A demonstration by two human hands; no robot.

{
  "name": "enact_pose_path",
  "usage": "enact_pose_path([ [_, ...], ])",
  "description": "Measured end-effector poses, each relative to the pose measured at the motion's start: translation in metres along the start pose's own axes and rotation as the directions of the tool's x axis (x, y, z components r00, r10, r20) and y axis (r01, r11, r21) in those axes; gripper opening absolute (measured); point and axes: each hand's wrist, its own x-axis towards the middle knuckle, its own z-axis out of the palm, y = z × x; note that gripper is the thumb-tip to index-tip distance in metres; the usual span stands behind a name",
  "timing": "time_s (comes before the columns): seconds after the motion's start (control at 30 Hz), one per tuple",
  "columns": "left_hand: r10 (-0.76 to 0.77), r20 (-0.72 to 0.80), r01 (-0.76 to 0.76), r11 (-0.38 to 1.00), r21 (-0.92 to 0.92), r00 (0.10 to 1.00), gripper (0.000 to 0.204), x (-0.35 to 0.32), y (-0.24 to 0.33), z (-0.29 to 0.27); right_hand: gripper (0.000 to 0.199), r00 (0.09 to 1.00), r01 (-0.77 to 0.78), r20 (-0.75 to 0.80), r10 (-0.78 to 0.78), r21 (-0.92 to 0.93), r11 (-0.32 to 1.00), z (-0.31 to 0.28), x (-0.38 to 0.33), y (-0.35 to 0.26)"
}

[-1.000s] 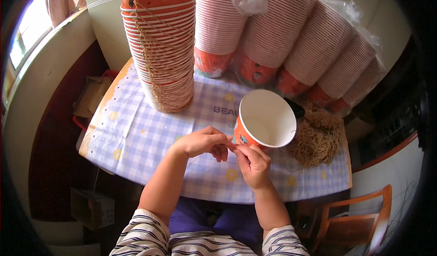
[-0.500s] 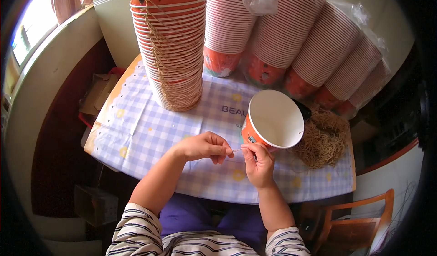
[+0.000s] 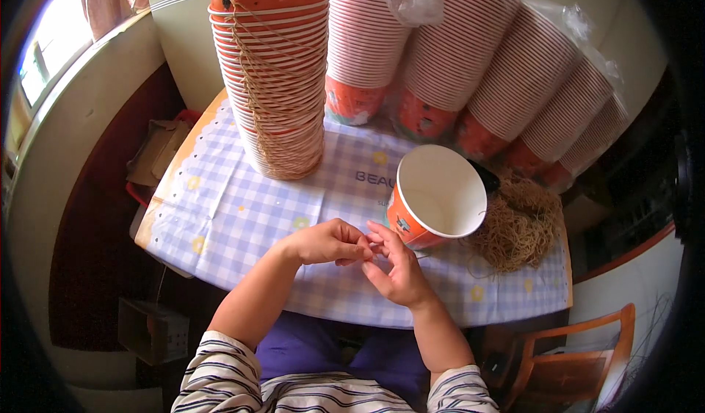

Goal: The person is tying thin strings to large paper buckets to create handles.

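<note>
An orange paper cup [image 3: 433,193] with a white inside lies tilted on the checked tablecloth [image 3: 235,215], mouth facing up toward me. My left hand [image 3: 327,242] is curled, its fingertips pinched together just left of the cup's base. My right hand [image 3: 396,270] is beside it with fingers apart, palm turned inward, its fingertips meeting my left fingertips and touching the cup's lower side. Whatever sits between the fingertips is too thin to see. A tangled pile of tan string [image 3: 518,222] lies right of the cup.
A tall stack of orange cups [image 3: 272,75] hung with tan strings stands at the back left. Several long nested stacks of cups [image 3: 470,68] in plastic lean along the back. A wooden chair [image 3: 580,354] is at lower right, a wall at the left.
My right hand has let go of the cup's side and spread its fingers. The cup now rests tilted on the table. Both hands stay together in front of it.
</note>
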Motion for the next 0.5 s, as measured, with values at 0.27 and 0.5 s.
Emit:
enact_pose_path([
  [0.27, 0.059, -0.083, -0.064, 0.997, -0.05, 0.995, 0.017, -0.0001, -0.0013, -0.0013, 0.019, 0.994, 0.007, -0.112, -0.013, -0.055, 0.998, -0.0019, -0.0011, 0.0074],
  [0.5, 0.047, -0.091, -0.053, 0.997, -0.062, 0.995, 0.017, -0.0002, -0.0019, -0.0027, 0.016, 0.979, 0.085, -0.15, -0.136, -0.304, 0.949, -0.0026, 0.0026, -0.0022],
])
